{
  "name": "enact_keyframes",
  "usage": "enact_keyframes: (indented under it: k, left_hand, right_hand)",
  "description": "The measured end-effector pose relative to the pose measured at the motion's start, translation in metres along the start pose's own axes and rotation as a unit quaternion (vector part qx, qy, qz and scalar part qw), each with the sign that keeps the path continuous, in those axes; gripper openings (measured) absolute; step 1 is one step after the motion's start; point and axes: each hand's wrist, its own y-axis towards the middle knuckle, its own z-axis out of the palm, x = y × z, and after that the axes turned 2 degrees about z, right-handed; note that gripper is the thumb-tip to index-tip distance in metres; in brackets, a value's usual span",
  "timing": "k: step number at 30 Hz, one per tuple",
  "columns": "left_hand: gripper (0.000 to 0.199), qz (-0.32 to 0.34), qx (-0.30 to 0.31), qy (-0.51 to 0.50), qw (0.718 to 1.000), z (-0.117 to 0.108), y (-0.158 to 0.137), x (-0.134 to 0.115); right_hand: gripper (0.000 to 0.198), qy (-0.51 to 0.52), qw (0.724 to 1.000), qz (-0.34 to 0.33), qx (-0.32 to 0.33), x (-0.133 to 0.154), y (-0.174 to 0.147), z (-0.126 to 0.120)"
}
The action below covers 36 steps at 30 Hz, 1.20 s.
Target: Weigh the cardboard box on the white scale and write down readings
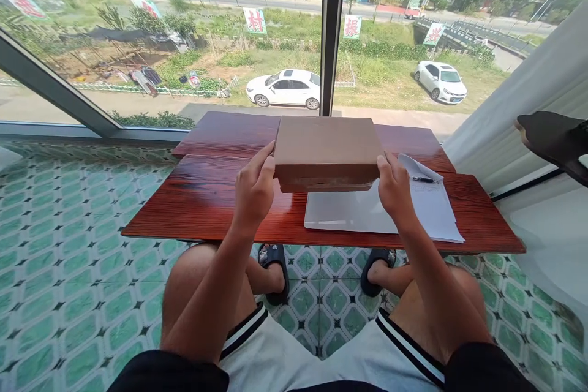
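A brown cardboard box (328, 141) is held up above the dark red wooden table, its lid facing me and its front side in shade. At its left end my left hand (256, 187) grips the side, thumb toward the near corner. My right hand (392, 187) clasps the opposite end in the same way. Below the box and the right hand lies a flat silver laptop-like slab (349, 211). White paper sheets (434, 211) sit to its right, one corner curled up, with a black pen (423, 179) on them.
The wooden table (184, 208) stands over my knees, against tall windows with a dark frame post (332, 37). A white curtain (500, 98) hangs at the right, near a dark brown object (551, 138). Green patterned tiles (82, 269) cover the floor.
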Motion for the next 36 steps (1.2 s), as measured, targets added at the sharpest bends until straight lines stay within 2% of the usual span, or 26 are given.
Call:
enact_keyframes:
  k: [8,24,36]
  left_hand:
    - [0.054,-0.008,0.042,-0.128,0.991,0.026,-0.014,-0.009]
    - [0.059,-0.03,0.109,-0.239,0.964,0.061,-0.027,-0.001]
    - [0.057,-0.037,0.144,-0.251,0.957,0.073,-0.03,0.011]
  right_hand:
    - [0.034,-0.019,0.999,0.01,-0.045,-0.017,0.008,-0.023]
    - [0.03,-0.104,0.99,0.055,-0.083,-0.042,0.011,-0.05]
    - [0.029,-0.166,0.98,0.068,-0.081,-0.056,0.011,-0.051]
